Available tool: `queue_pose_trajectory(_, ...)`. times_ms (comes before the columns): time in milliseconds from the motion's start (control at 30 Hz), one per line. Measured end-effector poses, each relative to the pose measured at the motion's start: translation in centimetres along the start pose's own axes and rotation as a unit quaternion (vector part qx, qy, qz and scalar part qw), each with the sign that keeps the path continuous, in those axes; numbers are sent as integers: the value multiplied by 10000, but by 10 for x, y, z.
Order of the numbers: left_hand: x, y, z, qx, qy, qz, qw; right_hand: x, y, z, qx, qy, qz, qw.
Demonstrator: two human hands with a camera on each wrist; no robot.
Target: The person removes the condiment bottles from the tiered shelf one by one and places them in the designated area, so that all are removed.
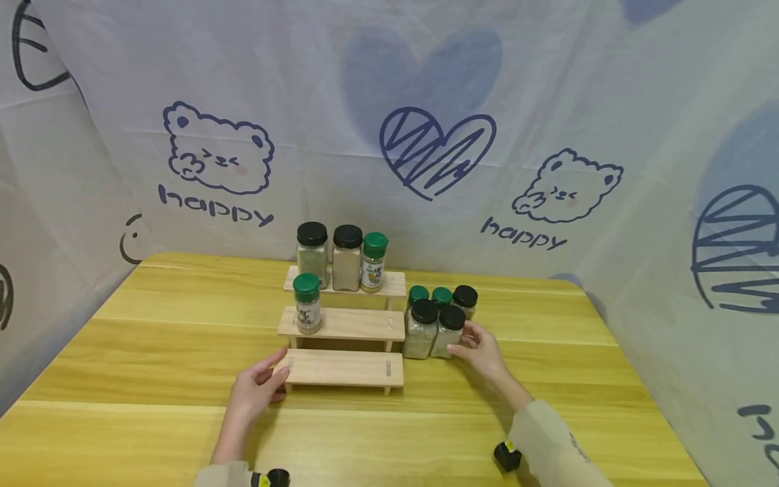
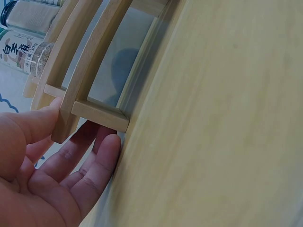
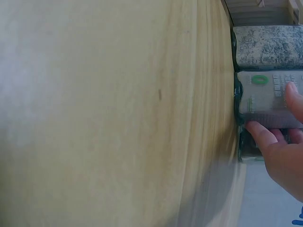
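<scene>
A three-tier wooden spice rack (image 1: pixel 341 368) stands in the middle of the table. My left hand (image 1: pixel 254 389) holds the left end of its lowest step, the thumb at the board's edge and the fingers curled by the end leg (image 2: pixel 100 116). To the right of the rack, my right hand (image 1: pixel 483 352) grips a black-lidded spice jar (image 1: pixel 447 338) with thumb and fingers at its right side. Pressed close on its left is another black-lidded jar (image 1: pixel 420 338) with pale flaky contents. Behind these, partly hidden, are two green-lidded jars (image 1: pixel 442 295) and one more black-lidded jar (image 1: pixel 465 297).
On the top tier stand two black-lidded jars (image 1: pixel 347 264) and a green-lidded bottle (image 1: pixel 373 264). Another green-lidded bottle (image 1: pixel 308 308) is at the left of the middle tier. A printed white cloth (image 1: pixel 328 162) hangs behind the wooden table (image 1: pixel 152 338).
</scene>
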State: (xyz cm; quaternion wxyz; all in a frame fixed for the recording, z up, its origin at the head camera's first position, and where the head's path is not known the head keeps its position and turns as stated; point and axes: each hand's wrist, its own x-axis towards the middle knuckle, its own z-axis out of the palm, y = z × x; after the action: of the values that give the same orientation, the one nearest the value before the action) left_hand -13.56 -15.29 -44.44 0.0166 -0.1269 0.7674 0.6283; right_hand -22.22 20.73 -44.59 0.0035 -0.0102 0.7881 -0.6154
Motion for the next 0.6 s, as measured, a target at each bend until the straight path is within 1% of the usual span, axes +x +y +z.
queue_pose_trajectory(100,0,1,0,-11,-8,12,10000,-2,0,-2,-62,24,-12,10000)
queue_pose_trajectory(200,0,1,1,-12,-11,37,10000,-5,0,-4,5,34,-9,10000)
queue_pose_trajectory(400,0,2,1,-16,18,31,10000,-10,0,-9,327,101,20,9994)
queue_pose_trajectory(600,0,1,0,5,-8,39,10000,-16,-3,-12,782,133,129,9968)
